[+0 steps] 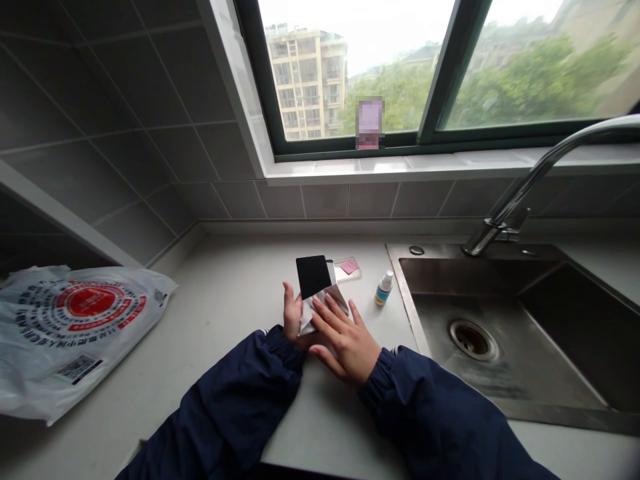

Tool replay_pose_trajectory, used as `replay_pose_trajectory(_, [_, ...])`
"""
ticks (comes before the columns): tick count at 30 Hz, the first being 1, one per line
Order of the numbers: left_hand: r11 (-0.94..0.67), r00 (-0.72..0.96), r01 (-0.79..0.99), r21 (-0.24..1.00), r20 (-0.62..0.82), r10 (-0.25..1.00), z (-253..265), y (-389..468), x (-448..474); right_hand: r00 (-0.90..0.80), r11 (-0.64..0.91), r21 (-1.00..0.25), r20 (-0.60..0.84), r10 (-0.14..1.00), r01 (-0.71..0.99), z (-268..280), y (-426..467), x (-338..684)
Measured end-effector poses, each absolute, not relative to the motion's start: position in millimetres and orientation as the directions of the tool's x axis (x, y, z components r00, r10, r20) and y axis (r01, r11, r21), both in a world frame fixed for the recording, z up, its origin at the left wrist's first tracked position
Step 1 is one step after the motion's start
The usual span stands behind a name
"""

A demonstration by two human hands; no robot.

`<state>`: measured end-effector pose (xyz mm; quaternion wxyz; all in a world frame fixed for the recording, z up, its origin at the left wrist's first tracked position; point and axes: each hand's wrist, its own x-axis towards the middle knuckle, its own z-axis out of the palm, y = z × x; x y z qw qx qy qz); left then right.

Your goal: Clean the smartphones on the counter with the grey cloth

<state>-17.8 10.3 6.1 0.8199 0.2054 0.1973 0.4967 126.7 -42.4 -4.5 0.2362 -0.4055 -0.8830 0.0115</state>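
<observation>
My left hand (293, 313) supports a flat black phone (313, 277) from beneath and the left side, its thumb sticking up beside it. A thin light-grey cloth (341, 297) covers the phone's lower part. Over that cloth lies my right hand (345, 340), fingers stretched and slightly spread, palm down. Behind the phone, partly hidden by it, a clear phone case (356, 274) with a pink piece (350, 267) rests on the counter. A small bottle (383, 289) with a white cap and a blue and yellow label stands upright to the right of my hands.
The white counter (225, 287) runs below a tiled wall and window. On the right is a steel sink (407, 300) with a tall curved faucet (530, 177). A white plastic bag (45, 353) with red and black print lies at the left.
</observation>
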Motion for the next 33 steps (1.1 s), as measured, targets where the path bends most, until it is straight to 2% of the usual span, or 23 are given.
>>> replay_pose_trajectory(3, [0.490,0.522,-0.667,0.561,-0.116,0.845,0.8,4.1,-16.5,-0.551,0.641,-0.201,0.364,0.751,0.741,-4.8,-43.1,125.4])
replay_pose_trajectory(8, [0.505,0.576,-0.641,0.578,-0.073,0.814,-6.9,-0.4,-11.8,-0.521,0.612,-0.226,0.356,0.776,0.758,-8.4,-39.8,128.0])
replay_pose_trajectory(15, [0.290,0.496,-0.601,0.745,0.063,0.866,-13.3,-0.2,1.5,-0.422,0.574,-0.254,0.466,0.778,0.778,-11.0,-30.4,136.4])
replay_pose_trajectory(18, [0.207,0.466,-0.595,0.777,0.124,0.876,-8.0,-5.1,4.3,-0.374,0.556,-0.257,0.517,0.770,0.790,-8.4,-29.3,138.2])
replay_pose_trajectory(24, [0.197,0.526,-0.543,0.816,0.147,0.838,-6.4,-12.1,1.4,-0.294,0.514,-0.256,0.583,0.758,0.819,-2.3,-28.6,141.4])
replay_pose_trajectory(28, [0.220,0.486,-0.588,0.778,0.123,0.865,-9.6,-12.4,0.9,-0.320,0.536,-0.255,0.573,0.754,0.805,0.4,-29.5,142.5])
replay_pose_trajectory(31, [0.267,0.419,-0.673,0.689,0.058,0.906,-8.1,-9.9,1.5,-0.400,0.586,-0.242,0.531,0.747,0.773,1.3,-32.0,140.7])
replay_pose_trajectory(33, [0.345,0.439,-0.713,0.611,0.005,0.898,-5.7,-7.1,0.4,-0.451,0.615,-0.238,0.495,0.742,0.752,1.7,-34.3,138.3])
